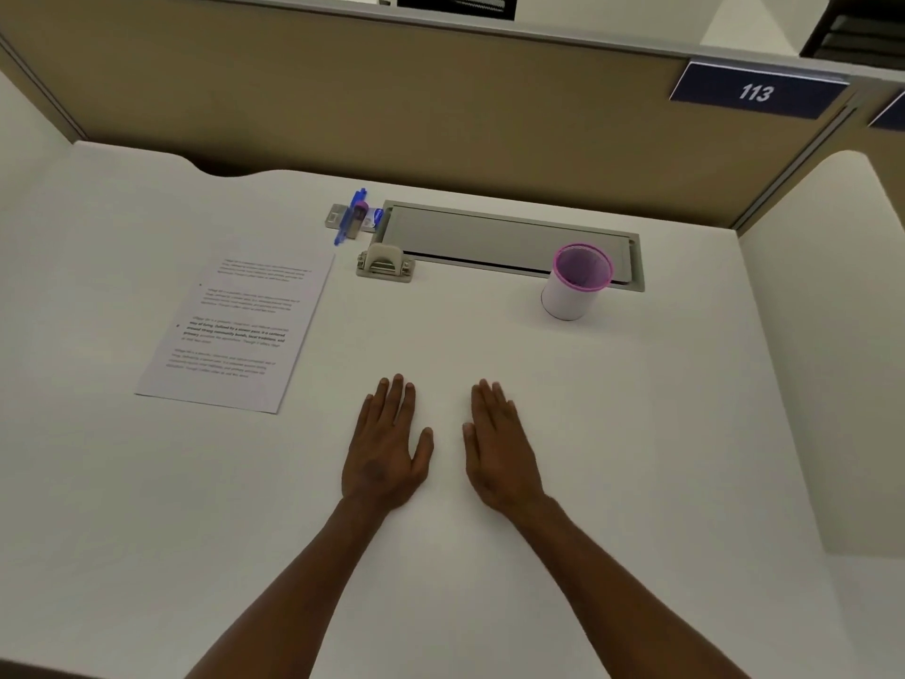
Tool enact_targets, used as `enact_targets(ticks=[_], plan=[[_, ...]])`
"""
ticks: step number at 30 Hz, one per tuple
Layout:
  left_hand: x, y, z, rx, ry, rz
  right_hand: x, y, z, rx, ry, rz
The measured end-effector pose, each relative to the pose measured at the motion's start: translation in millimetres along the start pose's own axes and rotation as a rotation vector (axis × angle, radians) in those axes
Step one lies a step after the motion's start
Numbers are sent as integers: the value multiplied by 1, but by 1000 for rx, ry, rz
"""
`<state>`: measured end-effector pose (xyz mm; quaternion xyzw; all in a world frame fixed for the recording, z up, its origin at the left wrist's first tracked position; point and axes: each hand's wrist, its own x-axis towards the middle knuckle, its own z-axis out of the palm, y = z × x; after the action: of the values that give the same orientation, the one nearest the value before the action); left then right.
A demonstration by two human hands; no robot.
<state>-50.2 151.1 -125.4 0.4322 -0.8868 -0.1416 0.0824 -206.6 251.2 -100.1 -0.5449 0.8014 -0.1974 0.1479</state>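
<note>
1. A white cup with a pink rim stood upright, well beyond and to the right of the right hand's fingers. Only its purple inner wall showed inside.
2. A printed sheet lay flat on the counter, just left of the left hand's fingers. Its long axis ran away from the person, with the far end leaning right.
3. The left hand and right hand lay palm-down, fingers released and straight.

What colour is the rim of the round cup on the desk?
The rim is pink, on a white cup. It shows best in the head view.
</note>
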Motion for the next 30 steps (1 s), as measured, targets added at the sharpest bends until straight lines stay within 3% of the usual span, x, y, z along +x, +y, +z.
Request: enact_targets(ticks=[3,8,11,12,16,19,22,27,30], plan=[[0,1,-1,0,-2,-2,17,-1,-4,-74,-105,16],[-1,2,-2,-14,11,3,-22,13,-9,2,-140,-199],[-1,1,-3,-26,21,7,-30,31,-19,93,61,97],[-1,1,-2,-24,23,7,-32,32,-18,61,53,175],[0,1,-1,-11,8,-1,-47,5,6,-196,-49,156],[0,0,-1,6,-9,8,-41,-20,21,-208,-65,87],[-2,-3,-3,3,-30,36,-29,-30,21,-100,-60,4],[-3,-8,-5,-46,-35,62,-20,-5,-6,214,197,99],[-4,-9,-3,-37,-12,59,-7,10,-18,148,116,36]])
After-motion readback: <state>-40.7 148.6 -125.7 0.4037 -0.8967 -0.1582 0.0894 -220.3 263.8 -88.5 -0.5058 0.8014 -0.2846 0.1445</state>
